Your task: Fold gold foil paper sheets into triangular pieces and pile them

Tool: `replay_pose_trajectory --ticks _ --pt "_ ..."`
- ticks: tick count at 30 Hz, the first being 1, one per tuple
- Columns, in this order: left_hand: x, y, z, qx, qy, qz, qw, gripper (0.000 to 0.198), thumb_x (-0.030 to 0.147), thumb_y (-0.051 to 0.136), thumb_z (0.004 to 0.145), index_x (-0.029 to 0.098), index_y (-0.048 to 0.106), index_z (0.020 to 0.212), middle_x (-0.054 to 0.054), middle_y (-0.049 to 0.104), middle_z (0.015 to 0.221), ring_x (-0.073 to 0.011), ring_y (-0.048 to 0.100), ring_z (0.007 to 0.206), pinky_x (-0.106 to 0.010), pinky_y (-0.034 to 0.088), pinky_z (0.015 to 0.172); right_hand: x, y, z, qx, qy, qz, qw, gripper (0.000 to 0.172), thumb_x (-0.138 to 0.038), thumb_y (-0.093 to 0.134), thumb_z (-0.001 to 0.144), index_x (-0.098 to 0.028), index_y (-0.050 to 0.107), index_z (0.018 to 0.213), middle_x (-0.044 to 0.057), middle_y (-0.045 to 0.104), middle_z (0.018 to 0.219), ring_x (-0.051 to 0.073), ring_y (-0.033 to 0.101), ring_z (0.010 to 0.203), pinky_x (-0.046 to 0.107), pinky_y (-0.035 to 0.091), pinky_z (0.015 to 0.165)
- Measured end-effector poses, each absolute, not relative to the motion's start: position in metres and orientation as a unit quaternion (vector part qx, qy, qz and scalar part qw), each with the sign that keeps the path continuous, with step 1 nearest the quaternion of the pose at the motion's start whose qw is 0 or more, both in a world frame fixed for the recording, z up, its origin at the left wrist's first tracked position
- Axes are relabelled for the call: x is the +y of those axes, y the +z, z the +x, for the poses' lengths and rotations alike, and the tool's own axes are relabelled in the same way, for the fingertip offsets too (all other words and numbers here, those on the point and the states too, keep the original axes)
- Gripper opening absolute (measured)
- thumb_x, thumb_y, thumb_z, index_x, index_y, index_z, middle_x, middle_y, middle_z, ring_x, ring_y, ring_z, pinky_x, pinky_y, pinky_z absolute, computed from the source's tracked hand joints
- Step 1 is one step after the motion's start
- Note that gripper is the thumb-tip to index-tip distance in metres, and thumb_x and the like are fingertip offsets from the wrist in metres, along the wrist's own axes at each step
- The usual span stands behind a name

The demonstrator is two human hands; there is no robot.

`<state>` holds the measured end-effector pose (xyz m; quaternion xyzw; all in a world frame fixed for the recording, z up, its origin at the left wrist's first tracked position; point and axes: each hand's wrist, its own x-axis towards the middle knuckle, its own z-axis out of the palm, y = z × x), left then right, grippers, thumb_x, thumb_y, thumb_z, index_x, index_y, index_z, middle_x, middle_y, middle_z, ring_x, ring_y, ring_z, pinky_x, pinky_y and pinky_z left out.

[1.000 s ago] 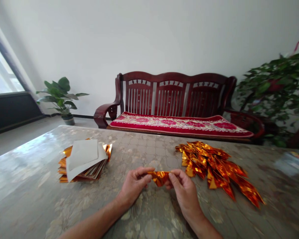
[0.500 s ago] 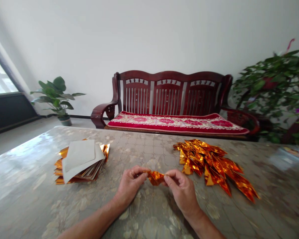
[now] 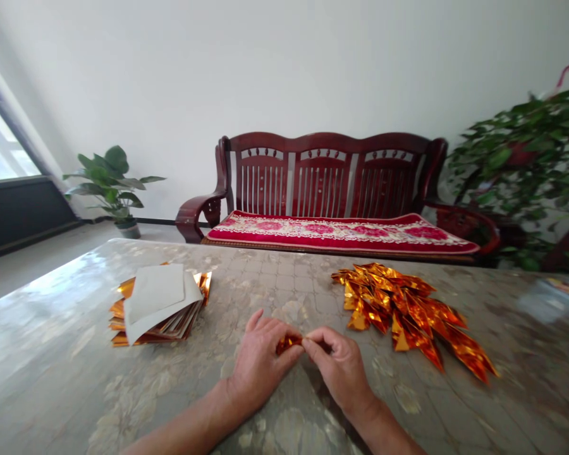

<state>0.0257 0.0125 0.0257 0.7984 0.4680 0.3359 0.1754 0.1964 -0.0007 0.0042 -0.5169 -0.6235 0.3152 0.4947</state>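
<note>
Between my hands is a small folded piece of orange-gold foil paper (image 3: pixel 288 343), mostly hidden by my fingers. My left hand (image 3: pixel 264 354) wraps round its body, with the thumb in front and one finger raised. The thumb and forefinger of my right hand (image 3: pixel 336 363) pinch its right end. To the right lies a heap of folded gold foil pieces (image 3: pixel 403 309) with pointed ends. At the left sits a stack of foil-backed paper sheets (image 3: pixel 159 303), pale side up on top and gold at the edges.
Everything lies on a patterned, shiny table (image 3: pixel 171 398). A clear plastic bag (image 3: pixel 552 300) rests near its right end. Beyond the table stand a wooden bench (image 3: pixel 322 177) with a red floral cover, a potted plant (image 3: pixel 123 189) and a leafy plant (image 3: pixel 531 151).
My left hand has slid right and closed further over the foil piece, hiding most of it. My right hand still pinches the right end. The view has shifted slightly.
</note>
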Motion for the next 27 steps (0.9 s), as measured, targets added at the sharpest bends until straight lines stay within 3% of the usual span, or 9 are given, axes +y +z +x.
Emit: replay_pose_trajectory --ticks 3,8,16,19,22,24,27 --pt "0.013 0.021 0.028 0.495 0.335 0.775 0.203 0.014 0.031 0.062 0.085 0.026 0.071 0.075 0.004 0.068 0.070 -0.0177 0.063 0.077 -0.050 0.023 0.112 -0.001 0.005 0.194 -0.600 0.366 -0.515 0.491 0.024 -0.037 0.062 0.082 -0.018 0.063 0.067 -0.003 0.056 0.057 0.013 0.052 0.057 0.022 0.041 0.056" --pt "0.021 0.012 0.026 0.502 0.364 0.732 0.282 0.016 0.028 0.063 0.080 0.025 0.071 0.067 0.002 0.071 0.070 -0.0208 0.066 0.076 -0.050 0.019 0.114 -0.001 0.006 0.192 -0.551 0.452 -0.494 0.498 0.034 -0.050 0.058 0.086 -0.018 0.064 0.076 -0.001 0.062 0.065 0.014 0.056 0.057 0.022 0.044 0.054" --pt "0.022 0.014 0.027 0.493 0.361 0.737 0.288 0.016 0.027 0.064 0.079 0.025 0.070 0.065 0.003 0.070 0.068 -0.0197 0.065 0.073 -0.048 0.019 0.115 0.001 0.005 0.189 -0.593 0.355 -0.525 0.497 0.029 -0.042 0.058 0.085 -0.020 0.056 0.066 -0.004 0.051 0.054 0.013 0.051 0.052 0.022 0.041 0.052" --pt "0.022 0.015 0.028 0.496 0.363 0.743 0.266 0.016 0.027 0.063 0.080 0.024 0.072 0.067 0.002 0.071 0.068 -0.0197 0.065 0.072 -0.044 0.029 0.110 0.002 0.004 0.190 -0.564 0.433 -0.499 0.496 0.031 -0.047 0.057 0.086 -0.020 0.057 0.071 -0.003 0.055 0.060 0.014 0.055 0.055 0.022 0.044 0.051" --pt "0.022 0.015 0.027 0.496 0.361 0.748 0.251 0.014 0.025 0.063 0.079 0.023 0.073 0.070 -0.001 0.071 0.071 -0.0210 0.064 0.074 -0.035 0.044 0.089 0.004 0.000 0.190 -0.549 0.475 -0.480 0.493 0.028 -0.047 0.063 0.081 -0.019 0.061 0.076 -0.003 0.057 0.061 0.014 0.056 0.056 0.022 0.046 0.050" --pt "0.022 0.015 0.025 0.493 0.373 0.739 0.268 0.012 0.026 0.063 0.078 0.023 0.074 0.075 -0.002 0.072 0.077 -0.0222 0.065 0.079 -0.031 0.046 0.079 0.006 -0.002 0.189 -0.540 0.475 -0.487 0.496 0.026 -0.044 0.067 0.078 -0.019 0.062 0.075 -0.003 0.059 0.058 0.014 0.056 0.054 0.022 0.045 0.049" --pt "0.023 0.015 0.019 0.480 0.427 0.694 0.326 0.025 0.034 0.057 0.086 0.022 0.073 0.100 -0.006 0.073 0.097 -0.0240 0.064 0.094 -0.031 0.047 0.084 0.009 -0.003 0.192 -0.510 0.478 -0.501 0.511 0.028 -0.045 0.070 0.074 -0.018 0.063 0.072 -0.003 0.060 0.056 0.013 0.055 0.051 0.022 0.044 0.048"
